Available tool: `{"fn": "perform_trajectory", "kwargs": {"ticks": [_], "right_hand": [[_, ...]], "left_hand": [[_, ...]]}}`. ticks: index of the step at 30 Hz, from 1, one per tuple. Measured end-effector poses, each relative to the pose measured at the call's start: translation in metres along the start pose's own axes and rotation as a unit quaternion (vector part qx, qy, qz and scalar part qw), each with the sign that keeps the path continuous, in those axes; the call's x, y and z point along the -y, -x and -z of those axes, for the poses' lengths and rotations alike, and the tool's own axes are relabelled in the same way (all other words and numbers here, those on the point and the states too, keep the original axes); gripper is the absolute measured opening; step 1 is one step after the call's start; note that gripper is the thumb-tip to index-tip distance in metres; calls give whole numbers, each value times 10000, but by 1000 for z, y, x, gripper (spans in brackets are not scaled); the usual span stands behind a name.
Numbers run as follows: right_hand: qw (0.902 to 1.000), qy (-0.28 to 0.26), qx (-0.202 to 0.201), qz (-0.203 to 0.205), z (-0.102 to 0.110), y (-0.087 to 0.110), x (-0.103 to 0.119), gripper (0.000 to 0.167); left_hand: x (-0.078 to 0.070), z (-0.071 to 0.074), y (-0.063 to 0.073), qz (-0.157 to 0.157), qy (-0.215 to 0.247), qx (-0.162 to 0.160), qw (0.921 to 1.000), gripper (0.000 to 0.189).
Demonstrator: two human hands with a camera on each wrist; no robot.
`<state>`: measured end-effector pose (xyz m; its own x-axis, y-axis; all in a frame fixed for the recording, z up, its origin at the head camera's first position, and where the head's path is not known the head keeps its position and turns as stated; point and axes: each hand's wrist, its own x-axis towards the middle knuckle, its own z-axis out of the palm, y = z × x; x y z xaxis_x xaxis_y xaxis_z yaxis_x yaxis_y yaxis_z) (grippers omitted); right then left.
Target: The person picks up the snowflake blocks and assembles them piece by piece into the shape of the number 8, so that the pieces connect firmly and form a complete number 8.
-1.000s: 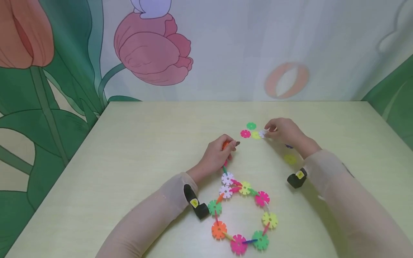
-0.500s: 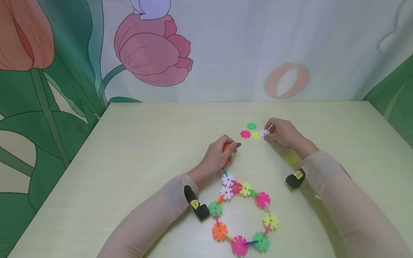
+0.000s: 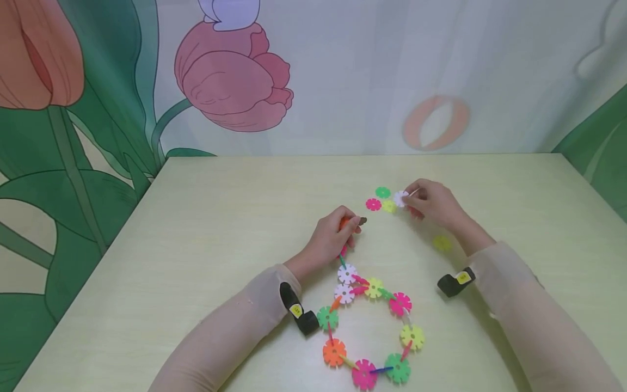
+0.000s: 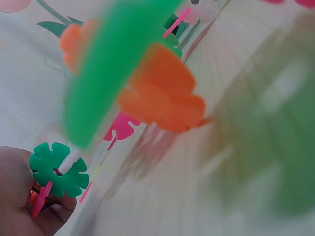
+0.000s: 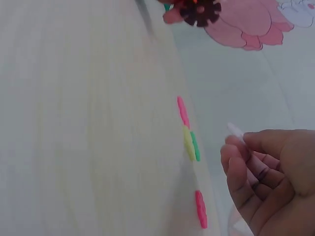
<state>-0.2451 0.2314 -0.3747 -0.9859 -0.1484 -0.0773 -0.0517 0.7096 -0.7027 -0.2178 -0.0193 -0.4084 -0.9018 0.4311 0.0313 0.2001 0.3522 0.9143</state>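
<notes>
My left hand [image 3: 330, 237] grips the upper end of a chain of notched plastic snowflake discs. An orange disc [image 3: 345, 222] shows between its fingers, and a brown disc [image 3: 363, 221] sticks out past the fingertips. In the left wrist view a green disc [image 4: 59, 169] sits by the fingers. My right hand [image 3: 433, 201] pinches a white snowflake disc [image 3: 400, 198] between thumb and fingers. The right wrist view shows this white disc [image 5: 235, 130] edge-on, above the table. The chain forms a ring lower down, with a pink disc [image 3: 364, 374] at its near side.
Left of the right hand lie loose discs: green [image 3: 383, 192], pink [image 3: 373, 204] and yellow [image 3: 389, 206]. A red disc [image 3: 417, 213] lies partly under that hand. Another yellow disc [image 3: 442, 243] is beside the right forearm. A printed curtain [image 3: 343, 81] hangs behind the table [image 3: 220, 218].
My right hand has picked up the white disc, drawing it off the yellow one and tilting it. A red disc now shows beneath the hand. The left hand has hardly moved.
</notes>
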Motion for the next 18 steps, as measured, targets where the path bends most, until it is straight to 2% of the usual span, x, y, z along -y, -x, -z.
{"fn": "perform_trajectory", "kwargs": {"ticks": [4,9,13,18], "right_hand": [[9973,-719,63,162,-8,7,3,30],[9897,-1369,305,282,-23,13,8,31],[9828,-1719,525,421,-35,16,14,31],[9793,-1869,617,464,-41,17,19,29]], "left_hand": [[0,0,0,-14,25,-13,10000,17],[1,-1,0,4,87,24,10000,17],[0,0,1,-39,96,43,9999,18],[-1,-1,1,-100,49,81,9999,18]]}}
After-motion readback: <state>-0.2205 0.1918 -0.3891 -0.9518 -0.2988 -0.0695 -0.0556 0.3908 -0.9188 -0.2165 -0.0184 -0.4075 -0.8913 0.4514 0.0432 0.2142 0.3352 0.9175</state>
